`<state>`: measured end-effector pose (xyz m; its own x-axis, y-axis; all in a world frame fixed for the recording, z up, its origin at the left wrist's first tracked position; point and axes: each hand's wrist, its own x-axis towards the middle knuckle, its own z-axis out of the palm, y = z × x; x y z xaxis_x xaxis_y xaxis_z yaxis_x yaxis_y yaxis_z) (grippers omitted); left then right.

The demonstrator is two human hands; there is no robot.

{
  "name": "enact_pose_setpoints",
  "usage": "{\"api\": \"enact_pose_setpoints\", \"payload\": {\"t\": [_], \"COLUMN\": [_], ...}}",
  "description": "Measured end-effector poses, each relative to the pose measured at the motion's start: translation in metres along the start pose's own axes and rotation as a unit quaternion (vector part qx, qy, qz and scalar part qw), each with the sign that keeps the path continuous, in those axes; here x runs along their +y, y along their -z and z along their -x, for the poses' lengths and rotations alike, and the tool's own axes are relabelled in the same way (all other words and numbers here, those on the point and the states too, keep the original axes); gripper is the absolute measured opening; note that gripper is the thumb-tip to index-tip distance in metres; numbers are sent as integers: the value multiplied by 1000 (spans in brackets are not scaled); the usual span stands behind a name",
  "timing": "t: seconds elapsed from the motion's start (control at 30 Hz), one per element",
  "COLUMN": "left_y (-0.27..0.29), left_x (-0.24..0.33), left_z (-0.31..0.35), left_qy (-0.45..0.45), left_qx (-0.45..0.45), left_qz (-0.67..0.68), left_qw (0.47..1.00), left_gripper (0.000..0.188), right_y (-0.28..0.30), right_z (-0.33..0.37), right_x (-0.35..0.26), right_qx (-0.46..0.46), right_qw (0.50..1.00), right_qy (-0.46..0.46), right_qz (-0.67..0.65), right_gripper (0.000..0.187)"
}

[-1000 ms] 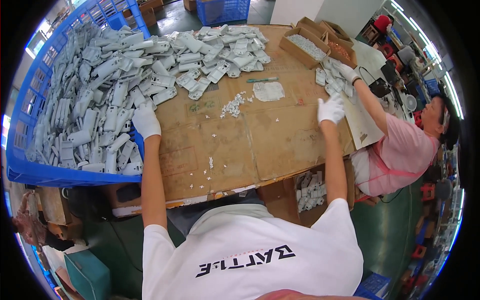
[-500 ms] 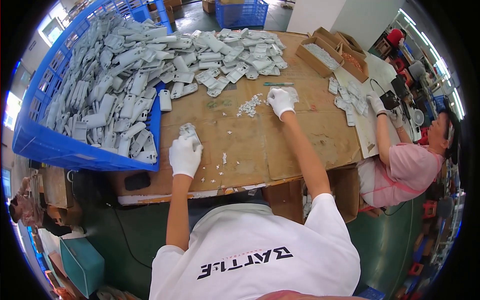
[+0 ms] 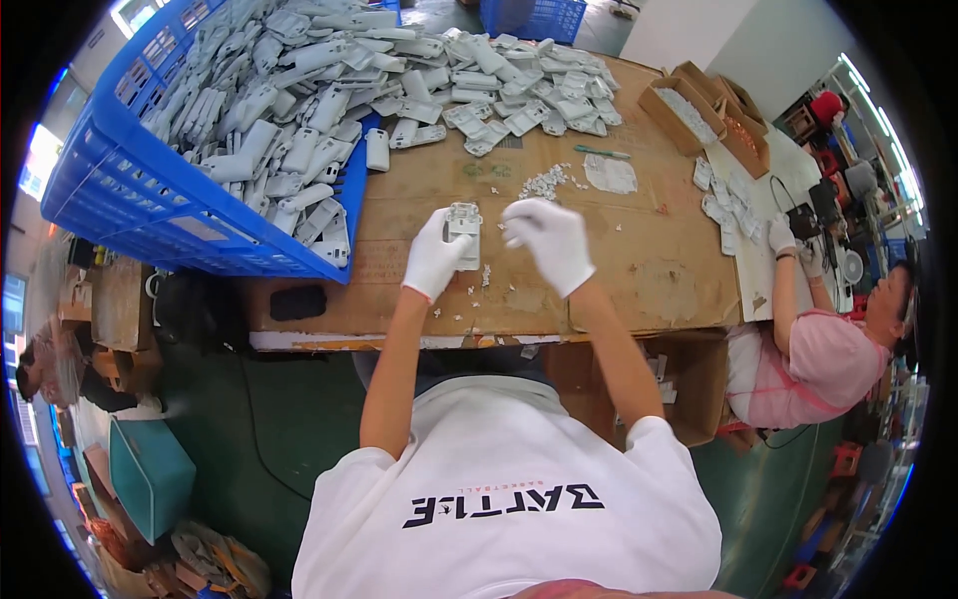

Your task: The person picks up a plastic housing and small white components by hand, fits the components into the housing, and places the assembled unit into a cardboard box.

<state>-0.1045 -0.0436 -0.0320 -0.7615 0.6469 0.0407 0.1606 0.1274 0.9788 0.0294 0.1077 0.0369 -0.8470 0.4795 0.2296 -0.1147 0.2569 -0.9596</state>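
My left hand (image 3: 436, 255), in a white glove, grips a white plastic housing (image 3: 465, 220) by its left side and holds it upright over the cardboard-covered table (image 3: 639, 270). The housing's open inner face is turned up. Just to its right hovers my gloved right hand (image 3: 549, 243), smeared by motion, its fingers bent in together toward the housing. Whatever lies between those fingertips is too small to make out. Beyond the right hand lies a heap of tiny white parts (image 3: 544, 183). A few more loose bits (image 3: 486, 275) are scattered below the housing.
A large blue crate (image 3: 130, 190) at the left overflows with white housings (image 3: 489, 60) spreading along the far side. A teal pen (image 3: 602, 153) and a transparent sheet (image 3: 611, 175) lie right of the heap. Cardboard boxes (image 3: 682, 115) stand at the far right, near a co-worker (image 3: 808, 339).
My right hand has come back from beside the small-part heap to the housing. The left hand has raised the housing and brought it toward the middle. The view has shifted.
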Motion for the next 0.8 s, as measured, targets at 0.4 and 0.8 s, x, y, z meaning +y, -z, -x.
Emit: {"api": "enact_pose_setpoints", "payload": {"t": [0.4,0.8], "left_y": [-31,-9], "left_x": [64,77], "left_z": [51,51], "left_qy": [-63,-148], "left_qx": [115,6], "left_qz": [-106,-61], "left_qw": [986,987], "left_gripper": [32,30], "right_y": [-47,-24], "right_z": [21,32], "right_x": [4,-4], "right_qx": [124,18], "right_qw": [935,997], "right_qy": [202,-40], "right_qz": [264,56], "right_gripper": [15,30]}}
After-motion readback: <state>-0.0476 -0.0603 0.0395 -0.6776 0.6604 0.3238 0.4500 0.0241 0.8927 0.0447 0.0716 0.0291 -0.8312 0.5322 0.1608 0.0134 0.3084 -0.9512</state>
